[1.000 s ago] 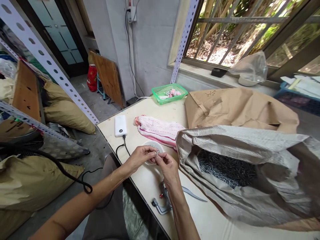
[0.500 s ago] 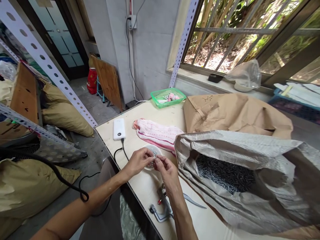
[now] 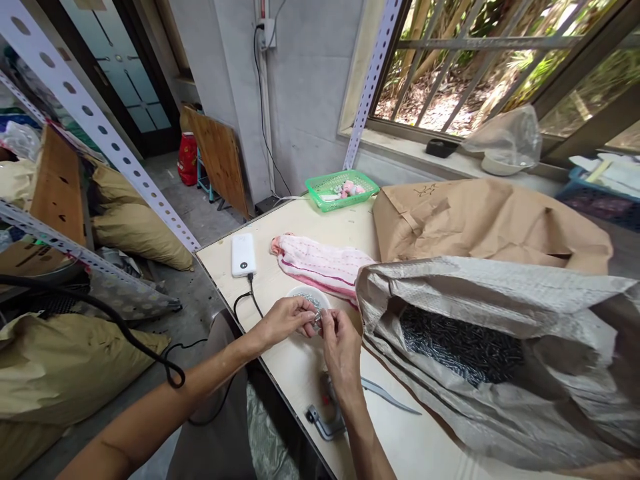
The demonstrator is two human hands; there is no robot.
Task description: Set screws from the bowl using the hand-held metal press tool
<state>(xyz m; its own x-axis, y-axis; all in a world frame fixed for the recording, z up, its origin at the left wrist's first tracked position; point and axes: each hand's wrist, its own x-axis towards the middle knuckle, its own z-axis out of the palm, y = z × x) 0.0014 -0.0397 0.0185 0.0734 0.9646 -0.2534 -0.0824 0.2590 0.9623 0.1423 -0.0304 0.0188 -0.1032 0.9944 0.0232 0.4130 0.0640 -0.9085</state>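
Observation:
Over a small white bowl (image 3: 324,299) of tiny shiny metal pieces (image 3: 311,300), both my hands meet at the fingertips. My left hand (image 3: 291,318) is closed, thumb and fingers pinched together at the bowl's near side. Fingers of my right hand (image 3: 341,343) are pinched as well, just right of the left fingertips. Whatever lies in either pinch is too small to name. Partly hidden behind my right wrist is a grey metal clamp-like tool (image 3: 327,427), with a curved grey blade-like piece (image 3: 393,398) to its right.
Right of my hands, an open woven sack (image 3: 500,280) holds many dark metal pins (image 3: 463,343). A brown paper bag (image 3: 480,217) lies behind it. A striped towel (image 3: 320,263), a white power bank (image 3: 243,255) with a cable and a green basket (image 3: 343,193) sit farther back.
The camera view has shifted slightly, so the scene sits a little farther right. My fingertips have drawn slightly apart over the bowl, and more of its contents show.

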